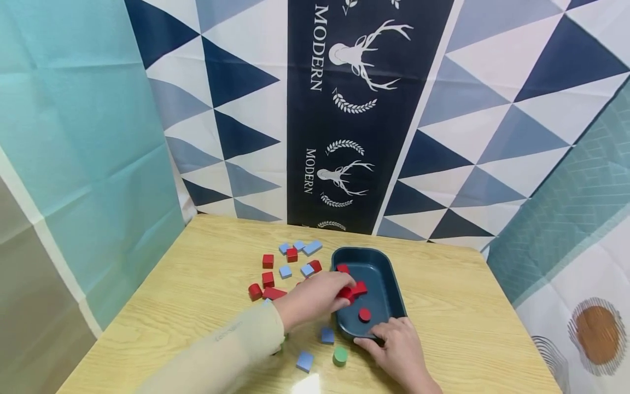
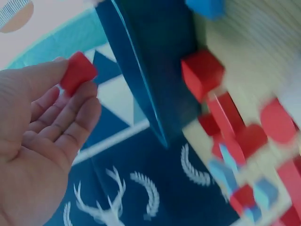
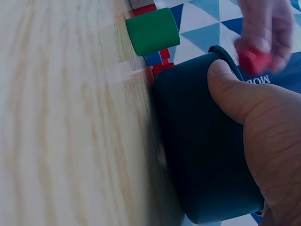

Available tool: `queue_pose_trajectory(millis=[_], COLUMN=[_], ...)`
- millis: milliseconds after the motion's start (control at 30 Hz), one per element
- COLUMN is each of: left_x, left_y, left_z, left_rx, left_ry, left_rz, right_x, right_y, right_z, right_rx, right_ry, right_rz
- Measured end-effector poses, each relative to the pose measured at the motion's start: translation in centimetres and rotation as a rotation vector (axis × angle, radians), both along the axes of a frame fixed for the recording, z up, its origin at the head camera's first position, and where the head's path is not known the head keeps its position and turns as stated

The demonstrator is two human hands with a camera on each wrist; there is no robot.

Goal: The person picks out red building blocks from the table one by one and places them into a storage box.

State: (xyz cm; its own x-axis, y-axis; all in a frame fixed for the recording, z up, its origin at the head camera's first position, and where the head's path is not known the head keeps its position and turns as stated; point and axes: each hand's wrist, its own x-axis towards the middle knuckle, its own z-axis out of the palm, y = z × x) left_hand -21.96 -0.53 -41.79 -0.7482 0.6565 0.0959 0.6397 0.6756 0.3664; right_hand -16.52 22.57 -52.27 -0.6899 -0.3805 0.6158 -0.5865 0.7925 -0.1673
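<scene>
My left hand [image 1: 320,295] is over the left part of a dark blue tray [image 1: 376,265], pinching a small red cylinder block [image 2: 79,73] between thumb and fingers. In the right wrist view this block [image 3: 254,60] appears beyond the tray's rim. My right hand [image 1: 397,346] grips the tray's near rim, its thumb [image 3: 223,77] against the outer wall. Inside the tray lie a round red block [image 1: 364,315], a red block [image 1: 361,288] by the left fingers and another red block [image 1: 342,268] toward the far left corner.
Left of the tray, red blocks [image 1: 268,261] and light blue blocks [image 1: 285,272] are scattered on the wooden table [image 1: 443,306]. Nearer me are a green cylinder [image 1: 340,356] and blue blocks [image 1: 305,361]. A patterned cloth [image 1: 246,137] hangs behind the table. My left sleeve hides part of the tabletop.
</scene>
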Motion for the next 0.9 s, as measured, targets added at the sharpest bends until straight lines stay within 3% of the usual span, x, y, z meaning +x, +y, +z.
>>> queue_pose_trajectory(millis=[200, 333, 467, 733, 900], left_x=[-0.8, -1.5, -2.1, -3.2, -3.4], left_y=[3.2, 4.6, 5.9, 7.4, 7.3], left_z=[-2.4, -4.2, -5.3, -6.9, -7.6], left_rx=[-0.094, -0.214, -0.279, -0.249, -0.171], left_ry=[-0.005, -0.028, 0.017, 0.161, 0.229], left_rz=[-0.105, -0.112, -0.113, 0.037, 0.12], right_x=[0.0, 0.1, 0.0, 0.1, 0.1], right_y=[-0.2, -0.2, -0.1, -0.1, -0.2], right_z=[-0.2, -0.2, 0.1, 0.3, 0.4], right_rx=[-0.018, -0.013, -0.007, -0.006, -0.002], right_ry=[0.038, 0.035, 0.044, 0.032, 0.014], right_rz=[0.031, 0.026, 0.027, 0.021, 0.012])
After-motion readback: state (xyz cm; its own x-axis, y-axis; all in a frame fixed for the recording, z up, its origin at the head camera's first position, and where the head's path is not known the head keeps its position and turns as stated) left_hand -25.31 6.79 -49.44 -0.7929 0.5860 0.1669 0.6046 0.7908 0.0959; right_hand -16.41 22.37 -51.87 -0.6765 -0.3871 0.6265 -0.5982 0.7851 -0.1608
